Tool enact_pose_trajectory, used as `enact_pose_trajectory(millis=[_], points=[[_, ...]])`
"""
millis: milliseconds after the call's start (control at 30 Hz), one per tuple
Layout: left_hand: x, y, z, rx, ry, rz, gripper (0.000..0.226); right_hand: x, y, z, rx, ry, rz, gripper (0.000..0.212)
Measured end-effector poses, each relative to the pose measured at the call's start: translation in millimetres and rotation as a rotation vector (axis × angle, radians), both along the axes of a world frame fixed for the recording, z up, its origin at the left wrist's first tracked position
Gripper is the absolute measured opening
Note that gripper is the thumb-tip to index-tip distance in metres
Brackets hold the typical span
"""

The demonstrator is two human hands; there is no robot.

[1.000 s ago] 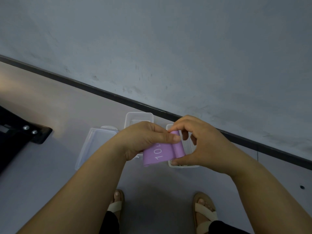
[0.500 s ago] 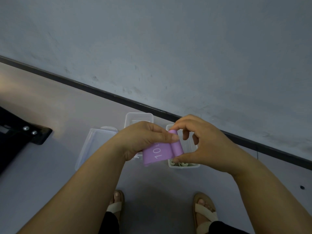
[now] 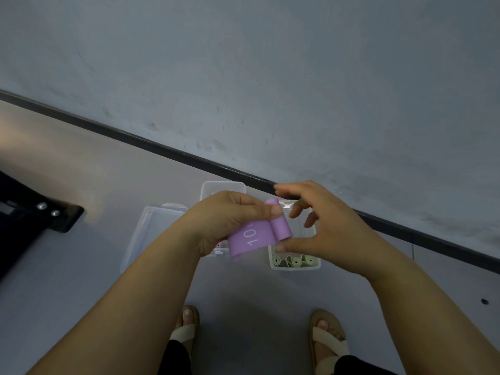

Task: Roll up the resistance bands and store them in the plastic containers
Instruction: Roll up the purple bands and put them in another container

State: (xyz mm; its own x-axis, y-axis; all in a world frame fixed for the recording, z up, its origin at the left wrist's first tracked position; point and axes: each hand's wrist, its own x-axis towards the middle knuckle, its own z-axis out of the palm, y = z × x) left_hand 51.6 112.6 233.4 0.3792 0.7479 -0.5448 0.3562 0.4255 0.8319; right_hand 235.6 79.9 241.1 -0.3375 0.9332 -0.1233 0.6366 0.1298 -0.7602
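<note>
A purple resistance band (image 3: 257,235) printed "10" is held above the floor, its right end wound into a small roll. My left hand (image 3: 230,220) grips the flat part, thumb pressed on top beside the roll. My right hand (image 3: 319,228) has its thumb against the roll's lower end and its index finger over the upper end; the other fingers are lifted off. Below stand clear plastic containers: one (image 3: 296,266) holds several rolled green bands (image 3: 293,261), another (image 3: 223,185) lies mostly hidden behind my left hand.
A clear lid or shallow tray (image 3: 151,234) lies left of the containers on the grey floor. A black metal base (image 3: 54,215) juts in from the left. A dark baseboard (image 3: 162,147) runs along the wall. My sandalled feet (image 3: 327,339) stand just behind.
My right fingers have spread and lifted off the roll, uncovering the green bands in the container below. The roll has grown slightly; my left hand holds steady.
</note>
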Motion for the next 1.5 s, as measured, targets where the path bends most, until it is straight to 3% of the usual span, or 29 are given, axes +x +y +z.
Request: enact_pose_trajectory(millis=[67,200,433,700,833,1067,1200,1333,1500], points=[[1.0,0.4,-1.1,0.014,-0.045,0.077,0.053,-2.0,0.0,4.8,-0.14,0.125,-0.115,0.069],[6.5,0.7,-0.2,0.025,-0.182,0.218,0.043,-8.7,-0.8,7.1,-0.33,0.37,-0.297,0.055],[11.4,0.6,-0.8,0.035,-0.267,0.26,0.037,-19.7,1.7,1.3,-0.403,0.545,-0.463,0.035],[12.1,-0.5,-0.2,0.093,-0.227,0.199,0.024,-14.1,2.6,-3.5,-0.3,0.55,-0.49,0.013],[11.0,-2.1,1.8,0.129,-0.206,0.164,0.037,-9.7,3.2,-4.0,-0.248,0.482,-0.455,0.011],[11.6,-0.2,-0.2,0.154,-0.159,0.164,0.013,-8.8,2.7,-2.7,-0.155,0.419,-0.405,0.006],[12.1,0.1,0.7,0.181,-0.205,0.181,0.007,-10.4,3.5,-4.4,-0.252,0.53,-0.489,0.011],[10.9,0.4,-0.5,0.2,-0.257,0.204,0.009,-11.3,3.7,-5.9,-0.311,0.511,-0.505,0.023],[11.1,1.5,-2.0,0.174,-0.319,0.207,0.015,-10.3,4.3,-4.2,-0.301,0.58,-0.513,0.012]])
